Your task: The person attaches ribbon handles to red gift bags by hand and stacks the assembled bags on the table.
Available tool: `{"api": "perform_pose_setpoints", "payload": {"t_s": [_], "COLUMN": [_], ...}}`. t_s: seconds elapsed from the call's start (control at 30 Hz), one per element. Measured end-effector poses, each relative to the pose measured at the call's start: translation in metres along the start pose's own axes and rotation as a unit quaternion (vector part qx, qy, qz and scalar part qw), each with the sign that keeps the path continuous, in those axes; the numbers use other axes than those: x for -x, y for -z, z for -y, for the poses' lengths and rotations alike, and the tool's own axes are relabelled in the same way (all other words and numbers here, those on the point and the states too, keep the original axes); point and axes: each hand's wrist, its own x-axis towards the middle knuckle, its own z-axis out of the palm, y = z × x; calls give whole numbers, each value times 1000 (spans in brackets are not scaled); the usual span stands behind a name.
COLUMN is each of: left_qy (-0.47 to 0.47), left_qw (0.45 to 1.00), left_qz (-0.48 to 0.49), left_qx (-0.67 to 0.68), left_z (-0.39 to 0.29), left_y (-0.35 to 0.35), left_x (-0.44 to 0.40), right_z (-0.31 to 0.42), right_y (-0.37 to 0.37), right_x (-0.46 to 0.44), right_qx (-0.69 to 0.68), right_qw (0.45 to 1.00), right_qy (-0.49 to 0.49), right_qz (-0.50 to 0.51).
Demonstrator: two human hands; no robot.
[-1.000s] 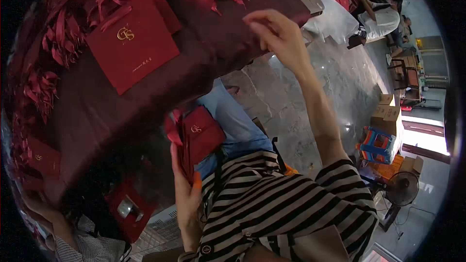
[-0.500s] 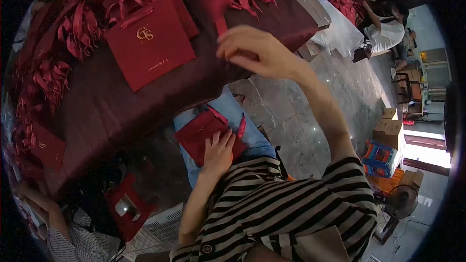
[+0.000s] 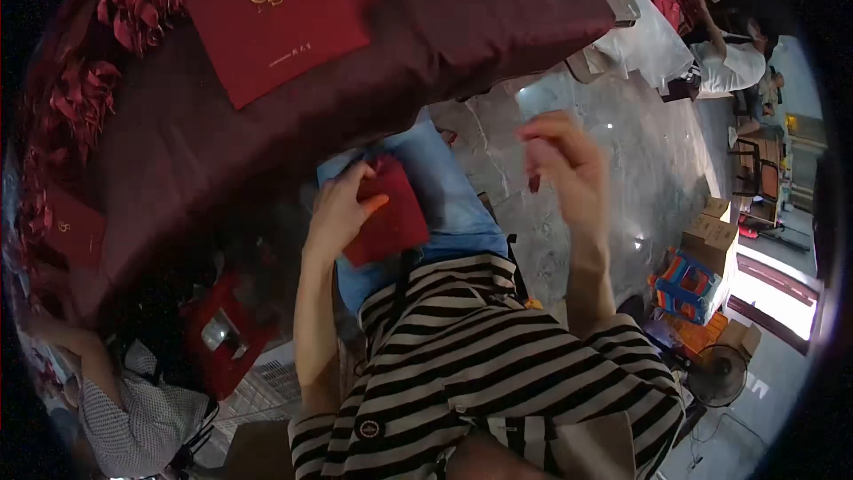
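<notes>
A small red bag (image 3: 397, 218) rests on my jeans-covered lap. My left hand (image 3: 345, 209) is closed on its upper left edge, with the thumb across its face. Out to the right, above the floor, my right hand (image 3: 566, 156) is raised and blurred, its fingers bent together. A small dark red bit shows below those fingertips, too smeared to name. On the dark red tablecloth (image 3: 391, 80) ahead lies a larger red bag (image 3: 280, 27) with a gold logo, close to a heap of red ribbons (image 3: 138, 0).
Another person's arm (image 3: 75, 338) is at the lower left, near a red stool (image 3: 222, 333) and a white crate (image 3: 267, 382). Another red bag (image 3: 73, 227) hangs at the left. Cardboard boxes (image 3: 708, 236) and a fan (image 3: 716, 375) stand right; a seated person (image 3: 730, 67) is farther back.
My left hand has gone from lying flat on the small bag to gripping its edge. My right hand has moved away from the table, to the right. The view has tilted down.
</notes>
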Motion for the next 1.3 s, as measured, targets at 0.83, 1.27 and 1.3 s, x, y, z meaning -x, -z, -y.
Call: {"api": "perform_pose_setpoints", "payload": {"t_s": [0.83, 1.27, 1.3], "left_qy": [-26, -34, -44], "left_qw": [979, 989, 990], "left_qz": [27, -51, -54], "left_qx": [202, 131, 124], "left_z": [8, -1, 1], "left_y": [-32, -43, -42], "left_x": [13, 24, 23], "right_z": [-110, -110, -113], "right_y": [-103, -103, -103], "right_x": [52, 45, 42], "right_qx": [316, 330, 235], "right_qw": [943, 938, 968], "right_qy": [63, 35, -5], "right_qz": [81, 100, 83]}}
